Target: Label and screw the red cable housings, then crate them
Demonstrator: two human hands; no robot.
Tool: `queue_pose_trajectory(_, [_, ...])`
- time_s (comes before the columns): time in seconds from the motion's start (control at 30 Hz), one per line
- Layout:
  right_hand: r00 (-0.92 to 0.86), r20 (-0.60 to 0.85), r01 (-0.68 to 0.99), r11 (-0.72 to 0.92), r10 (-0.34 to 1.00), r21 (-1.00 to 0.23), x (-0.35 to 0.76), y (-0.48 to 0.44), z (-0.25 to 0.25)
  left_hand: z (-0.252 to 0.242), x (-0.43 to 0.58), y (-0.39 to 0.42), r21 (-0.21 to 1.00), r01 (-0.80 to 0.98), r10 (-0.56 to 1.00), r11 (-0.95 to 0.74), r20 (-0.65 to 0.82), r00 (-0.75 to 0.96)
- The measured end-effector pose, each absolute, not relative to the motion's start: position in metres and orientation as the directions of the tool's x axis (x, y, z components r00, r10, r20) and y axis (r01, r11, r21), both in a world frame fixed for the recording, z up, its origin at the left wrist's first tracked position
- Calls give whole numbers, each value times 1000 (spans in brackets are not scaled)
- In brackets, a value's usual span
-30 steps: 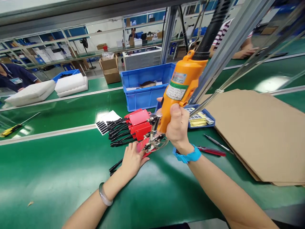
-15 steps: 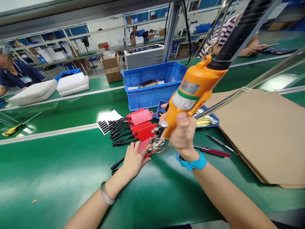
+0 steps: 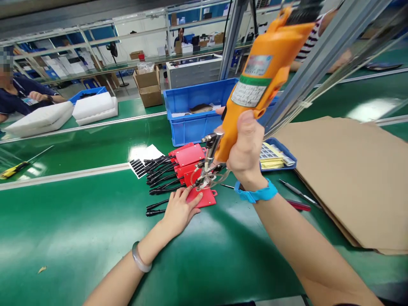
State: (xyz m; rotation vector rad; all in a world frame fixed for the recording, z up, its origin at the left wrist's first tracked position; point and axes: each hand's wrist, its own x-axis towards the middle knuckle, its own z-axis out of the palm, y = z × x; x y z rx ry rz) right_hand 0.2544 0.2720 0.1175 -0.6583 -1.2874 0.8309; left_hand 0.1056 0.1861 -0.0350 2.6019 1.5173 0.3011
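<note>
My right hand (image 3: 244, 148) is wrapped round an orange electric screwdriver (image 3: 258, 76) that hangs from above, its metal tip just over a red flat module (image 3: 205, 196) on the green belt. My left hand (image 3: 180, 210) lies flat with fingers spread, pressing the near left part of that red module. Black cables (image 3: 156, 208) run left from the module. Behind it lie several more red modules (image 3: 188, 155) with black cables, stacked in a row.
A blue bin (image 3: 194, 112) stands behind the modules. A small blue tray of labels (image 3: 277, 155) and a large cardboard sheet (image 3: 347, 170) lie to the right, with a red-handled tool (image 3: 298, 205) near them. White foam blocks (image 3: 94, 108) and another person sit at the far left.
The screwdriver has risen and swung upright, its tip lifting off the red module. My left hand has stayed on the module, which now shows more.
</note>
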Motion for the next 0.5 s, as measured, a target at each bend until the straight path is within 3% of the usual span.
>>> queue_pose_trajectory(0.5, [44,502,-183,501,864,-846,241,278,84,-35,106,188,183,853,872,-489,96,480])
